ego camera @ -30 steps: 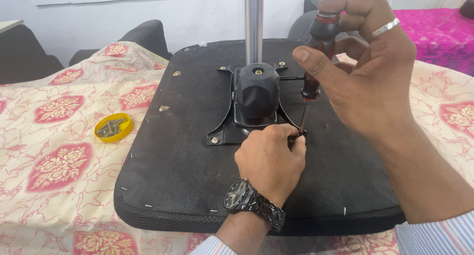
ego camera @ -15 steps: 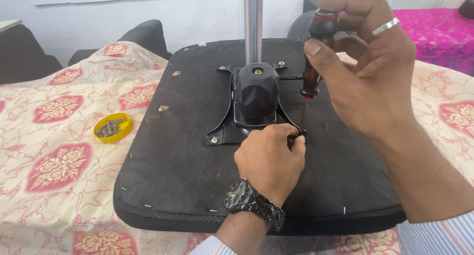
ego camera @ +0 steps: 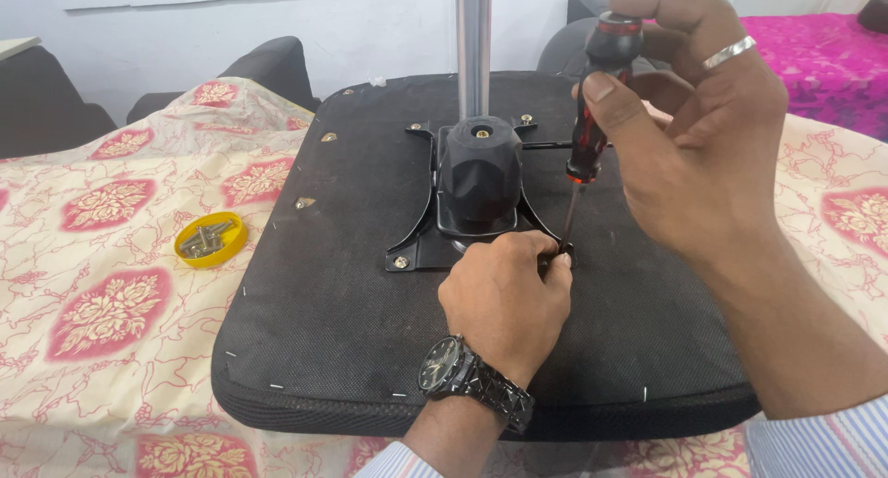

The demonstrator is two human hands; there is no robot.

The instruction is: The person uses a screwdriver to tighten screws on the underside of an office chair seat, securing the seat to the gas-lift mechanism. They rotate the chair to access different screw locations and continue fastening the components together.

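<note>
An upturned black chair seat (ego camera: 342, 321) lies on a cloth-covered surface, with a black metal mounting plate (ego camera: 421, 247) and a knob-like housing (ego camera: 478, 168) bolted to it. My right hand (ego camera: 694, 136) grips the red-and-black handle of a screwdriver (ego camera: 592, 99) held upright, its tip down at the plate's near right corner. My left hand (ego camera: 507, 302), a dark watch on its wrist, rests on the seat with its fingertips pinched around the screwdriver tip; the screw there is hidden.
A yellow lid (ego camera: 211, 239) holding several screws sits on the floral cream cloth (ego camera: 102, 256) to the left. A chrome column (ego camera: 473, 43) rises from the housing. Dark chairs stand behind; a pink cloth (ego camera: 814, 53) lies at the far right.
My right hand's fingers have shifted slightly on the screwdriver handle. The left hand stays in place at the tip.
</note>
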